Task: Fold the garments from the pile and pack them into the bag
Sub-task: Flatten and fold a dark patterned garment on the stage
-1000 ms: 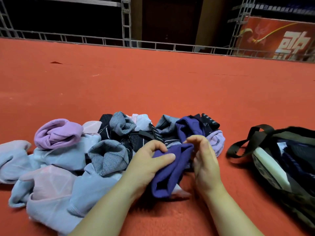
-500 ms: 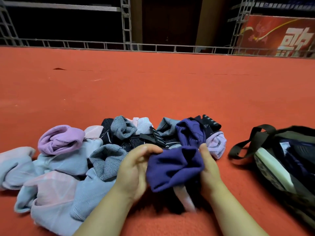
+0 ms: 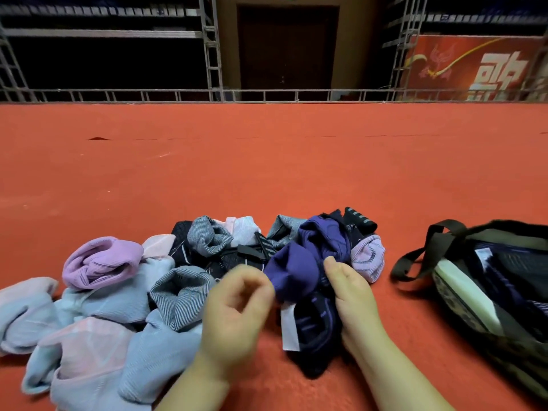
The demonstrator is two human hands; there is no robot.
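A dark purple garment [image 3: 293, 271] with a white label [image 3: 289, 326] is lifted a little off the red floor in front of me. My right hand [image 3: 353, 295] grips its right side, thumb on the fabric. My left hand [image 3: 237, 304], blurred by motion, has its fingers curled at the garment's left edge and seems to pinch it. The pile [image 3: 118, 304] of crumpled garments, light blue, pink, lilac, grey-striped and black, spreads to the left and behind. The open olive bag [image 3: 453, 295] with black straps lies on the right, with dark folded items inside.
Red carpet [image 3: 267, 173] stretches far ahead. A low metal railing [image 3: 267, 94] and scaffold posts close it off at the back, with a red banner [image 3: 480, 66] at the far right.
The purple garment has been bunched and raised from a flatter spread. My left hand slid back to its left edge while my right hand moved up its right side. The camera tilted upward.
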